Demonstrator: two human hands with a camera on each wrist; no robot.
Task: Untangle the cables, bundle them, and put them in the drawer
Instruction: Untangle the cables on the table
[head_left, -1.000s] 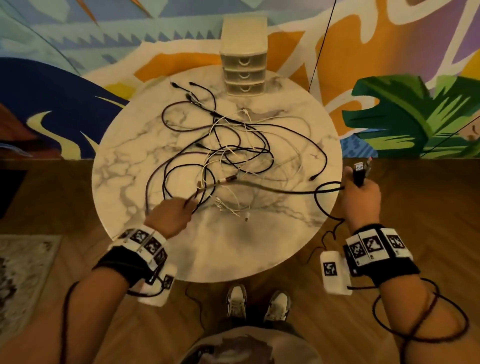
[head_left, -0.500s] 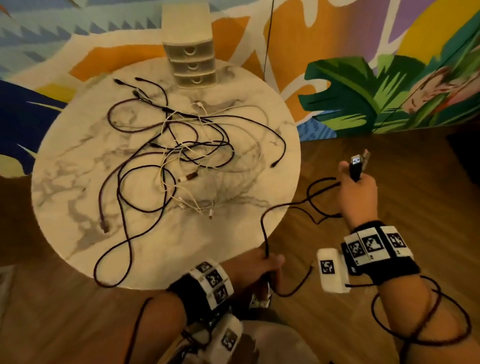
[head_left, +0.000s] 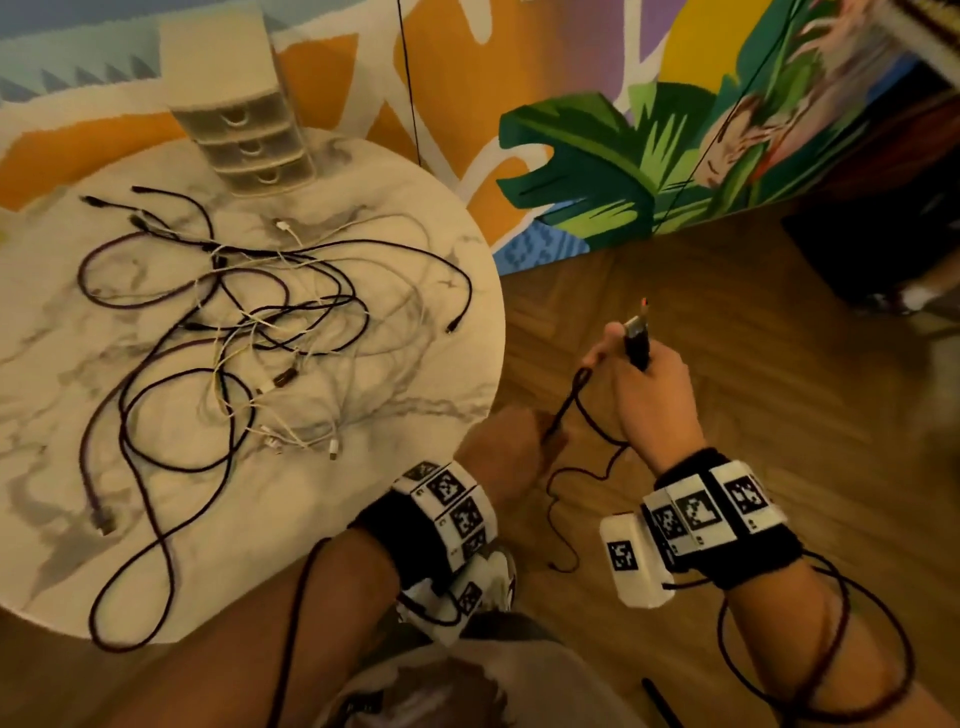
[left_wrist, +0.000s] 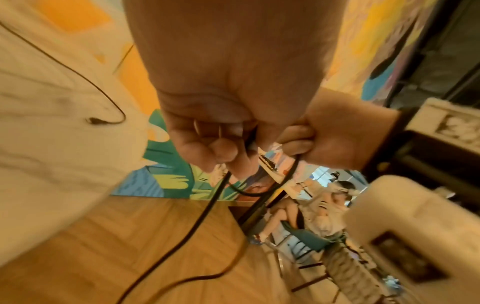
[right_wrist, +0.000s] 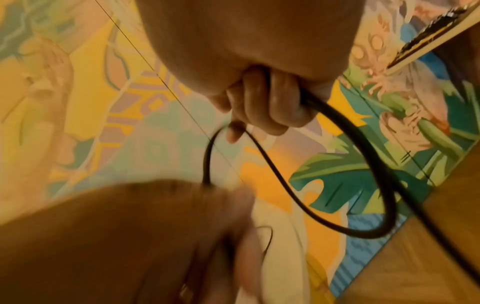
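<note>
Nearest, both hands work off the bench's right edge, above the wooden floor (head_left: 779, 364). The left hand (head_left: 498, 447) has its fingers (left_wrist: 207, 148) curled tight around a black cable (head_left: 566, 400), which runs up from that grip to the right hand (head_left: 649, 395). The right hand's fingers (right_wrist: 262, 102) are clamped around the same cable, with its USB plug (head_left: 636, 338) sticking up out of the fist. Between the two hands the cable forms a short loop; below them a slack length hangs toward the floor and ends free.

Farther out, on the round marble bench (head_left: 415, 415), the remaining cables (head_left: 249, 332) lie in a loose tangle, black ones crossing over thin white ones. One black strand loops over the bench's near edge.

At the far side of the bench stands a small cream drawer unit (head_left: 244, 130) with three drawers, all closed. Behind it rises a painted mural wall (head_left: 623, 156).
</note>
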